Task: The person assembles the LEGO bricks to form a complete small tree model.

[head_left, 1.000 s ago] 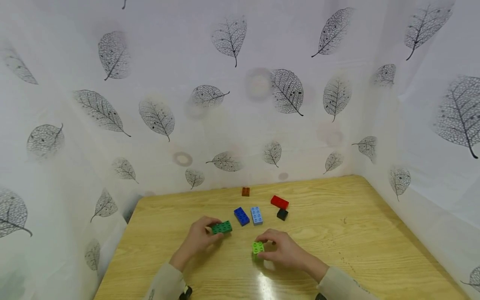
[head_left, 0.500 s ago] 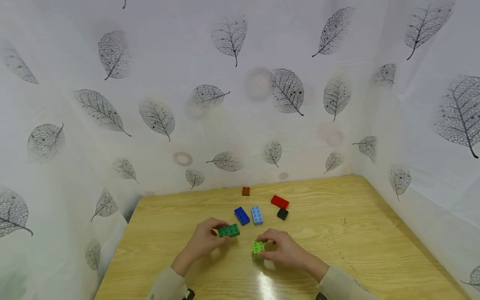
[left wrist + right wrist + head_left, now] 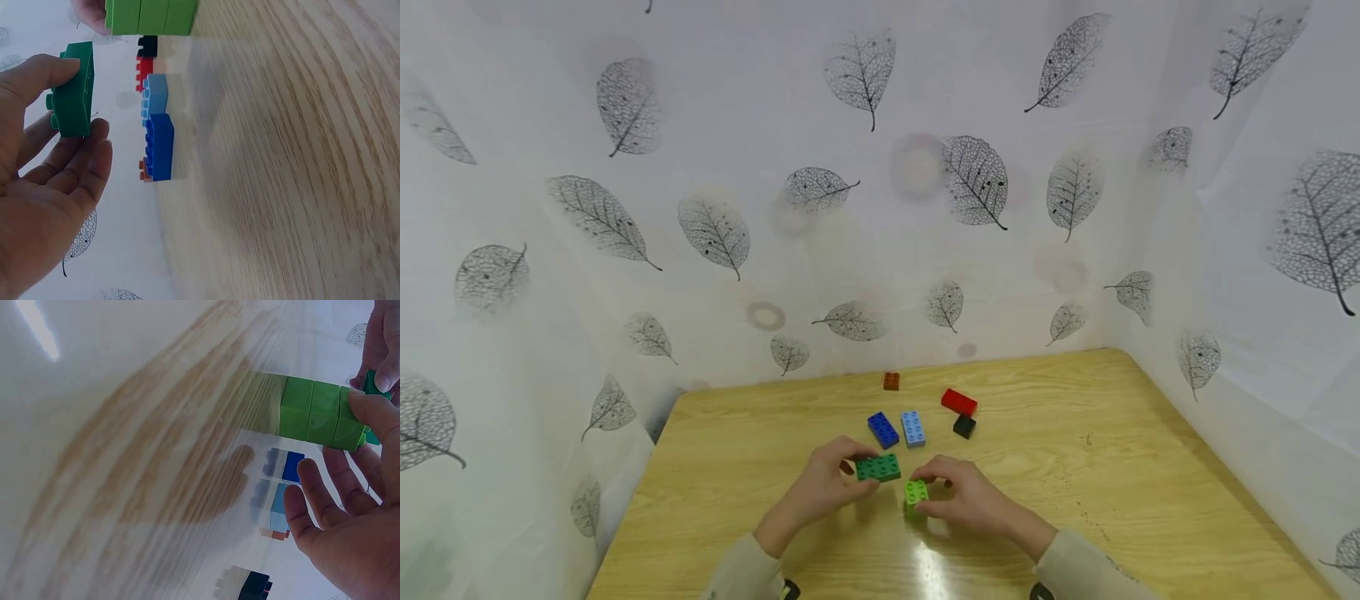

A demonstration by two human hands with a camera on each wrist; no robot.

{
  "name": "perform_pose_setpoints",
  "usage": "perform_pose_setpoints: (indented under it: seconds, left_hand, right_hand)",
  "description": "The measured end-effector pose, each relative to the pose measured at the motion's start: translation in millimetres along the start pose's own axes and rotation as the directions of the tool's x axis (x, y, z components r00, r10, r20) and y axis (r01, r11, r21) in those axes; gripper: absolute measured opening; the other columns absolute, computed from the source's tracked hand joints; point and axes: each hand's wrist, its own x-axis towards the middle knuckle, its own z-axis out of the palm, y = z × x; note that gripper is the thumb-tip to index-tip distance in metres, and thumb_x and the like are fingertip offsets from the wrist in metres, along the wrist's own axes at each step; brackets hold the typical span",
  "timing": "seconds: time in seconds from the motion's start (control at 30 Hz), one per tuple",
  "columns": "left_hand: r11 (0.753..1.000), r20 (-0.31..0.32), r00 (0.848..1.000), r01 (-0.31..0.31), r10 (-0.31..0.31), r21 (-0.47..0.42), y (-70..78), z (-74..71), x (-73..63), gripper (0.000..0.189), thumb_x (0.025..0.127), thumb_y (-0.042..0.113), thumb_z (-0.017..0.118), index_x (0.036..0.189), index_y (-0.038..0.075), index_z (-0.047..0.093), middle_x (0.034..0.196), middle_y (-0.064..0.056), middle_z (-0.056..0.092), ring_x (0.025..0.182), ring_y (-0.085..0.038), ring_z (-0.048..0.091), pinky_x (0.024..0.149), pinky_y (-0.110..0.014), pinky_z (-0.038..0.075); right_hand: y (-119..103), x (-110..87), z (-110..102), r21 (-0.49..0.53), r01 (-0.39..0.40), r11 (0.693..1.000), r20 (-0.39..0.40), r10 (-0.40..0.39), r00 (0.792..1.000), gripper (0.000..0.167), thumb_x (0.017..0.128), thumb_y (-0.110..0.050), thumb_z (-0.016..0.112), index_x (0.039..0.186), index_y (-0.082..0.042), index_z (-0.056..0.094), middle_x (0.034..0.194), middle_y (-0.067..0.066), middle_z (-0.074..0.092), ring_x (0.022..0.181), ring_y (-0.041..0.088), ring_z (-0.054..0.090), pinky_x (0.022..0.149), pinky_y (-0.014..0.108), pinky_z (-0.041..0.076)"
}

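Observation:
My left hand (image 3: 823,485) pinches a dark green toy building brick (image 3: 878,468) between thumb and fingers. In the left wrist view that green brick (image 3: 74,94) is held up off the table, studs facing left. My right hand (image 3: 966,497) grips the top of a light green brick stack (image 3: 917,492). Three bricks high, the light green stack (image 3: 315,411) stands on the table in the right wrist view, thumb and fingers at its upper brick. The dark green brick is just left of the stack and somewhat higher than its base.
Beyond the hands on the wooden table (image 3: 1060,433) lie a blue brick (image 3: 883,430), a light blue brick (image 3: 913,428), a red brick (image 3: 959,402), a black brick (image 3: 965,426) and an orange-brown brick (image 3: 891,381). A leaf-patterned curtain (image 3: 880,250) borders the table's back and sides.
My left hand has carried the dark green brick to the right, up close to the light green stack. The right hand and the stack have stayed in place.

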Motion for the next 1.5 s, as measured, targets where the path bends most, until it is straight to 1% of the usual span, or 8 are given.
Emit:
perform_pose_setpoints:
  seconds: [0.17, 0.33, 0.7, 0.87, 1.0, 1.1, 1.27, 1.5]
  left_hand:
    - [1.000, 0.017, 0.999, -0.029, 0.029, -0.010, 3.5, 4.1, 0.2, 0.034, 0.090, 0.023, 0.084, 0.121, 0.013, 0.074, 0.110, 0.000, 0.070, 0.097, -0.009, 0.063, 0.080, -0.025, 0.054]
    - [0.998, 0.029, 0.998, -0.056, 0.056, -0.032, 6.8, 8.0, 0.1, 0.033, 0.090, 0.022, 0.084, 0.120, 0.012, 0.074, 0.109, -0.001, 0.070, 0.095, -0.007, 0.062, 0.080, -0.027, 0.056]
    - [0.996, 0.087, 0.995, -0.047, 0.053, -0.071, 9.3, 16.5, 0.0, 0.033, 0.088, 0.019, 0.085, 0.118, 0.011, 0.074, 0.105, -0.001, 0.068, 0.091, -0.005, 0.061, 0.081, -0.028, 0.059]
    - [0.995, 0.099, 0.994, -0.042, 0.051, -0.085, 8.6, 17.9, 0.0, 0.033, 0.088, 0.019, 0.085, 0.118, 0.012, 0.074, 0.105, -0.001, 0.068, 0.091, -0.007, 0.061, 0.081, -0.029, 0.059]
    - [0.994, 0.109, 0.993, -0.036, 0.048, -0.103, 8.7, 18.2, -0.6, 0.032, 0.089, 0.019, 0.085, 0.118, 0.012, 0.074, 0.106, -0.001, 0.068, 0.091, -0.006, 0.062, 0.080, -0.026, 0.057]
    - [0.994, 0.113, 0.992, -0.036, 0.047, -0.100, 8.7, 18.2, -1.2, 0.032, 0.088, 0.017, 0.085, 0.118, 0.011, 0.074, 0.105, -0.001, 0.068, 0.091, -0.005, 0.062, 0.080, -0.024, 0.056]
    - [0.995, 0.121, 0.991, -0.047, 0.058, -0.092, 10.8, 18.0, -1.6, 0.032, 0.087, 0.014, 0.085, 0.117, 0.011, 0.073, 0.104, -0.001, 0.068, 0.089, -0.003, 0.061, 0.080, -0.024, 0.056]
    - [0.995, 0.129, 0.991, -0.029, 0.042, -0.099, 12.7, 18.6, -0.9, 0.028, 0.087, 0.013, 0.085, 0.112, 0.011, 0.074, 0.102, 0.000, 0.068, 0.085, -0.005, 0.059, 0.077, -0.022, 0.054]
  right_hand:
    - [0.0, 0.7, 0.2, 0.008, -0.013, 1.000, -0.003, 0.013, 1.000, 0.036, 0.096, -0.040, 0.078, 0.128, -0.024, 0.072, 0.121, -0.009, 0.070, 0.111, 0.011, 0.065, 0.093, 0.037, 0.057]
    - [0.4, 0.6, 0.5, 0.007, -0.005, 1.000, -0.008, 0.005, 1.000, 0.036, 0.096, -0.038, 0.078, 0.128, -0.024, 0.072, 0.122, -0.007, 0.070, 0.111, 0.010, 0.065, 0.093, 0.037, 0.058]
    - [2.0, 0.2, 1.6, 0.012, 0.010, 1.000, -0.021, -0.010, 1.000, 0.039, 0.095, -0.037, 0.079, 0.129, -0.019, 0.072, 0.123, -0.005, 0.070, 0.111, 0.013, 0.065, 0.092, 0.035, 0.058]
    - [3.2, 0.3, 2.0, 0.003, 0.014, 1.000, -0.027, -0.014, 1.000, 0.038, 0.095, -0.037, 0.080, 0.128, -0.020, 0.072, 0.121, -0.005, 0.071, 0.110, 0.012, 0.065, 0.091, 0.033, 0.057]
    - [3.3, 0.6, 2.1, -0.002, 0.029, 1.000, -0.034, -0.029, 0.999, 0.038, 0.094, -0.035, 0.081, 0.127, -0.019, 0.072, 0.121, -0.003, 0.071, 0.109, 0.014, 0.066, 0.090, 0.034, 0.058]
    - [2.4, 0.6, 1.7, 0.003, 0.033, 0.999, -0.037, -0.033, 0.999, 0.037, 0.094, -0.034, 0.081, 0.127, -0.019, 0.072, 0.120, -0.003, 0.071, 0.109, 0.016, 0.066, 0.090, 0.034, 0.058]
    - [0.3, 0.4, 1.0, 0.018, 0.031, 0.999, -0.032, -0.030, 0.999, 0.036, 0.094, -0.035, 0.080, 0.127, -0.020, 0.072, 0.119, -0.003, 0.072, 0.109, 0.018, 0.067, 0.089, 0.034, 0.058]
    - [-0.2, 0.7, 0.7, 0.008, 0.033, 0.999, -0.035, -0.032, 0.999, 0.036, 0.094, -0.035, 0.081, 0.126, -0.020, 0.073, 0.118, -0.004, 0.071, 0.109, 0.020, 0.067, 0.090, 0.033, 0.057]
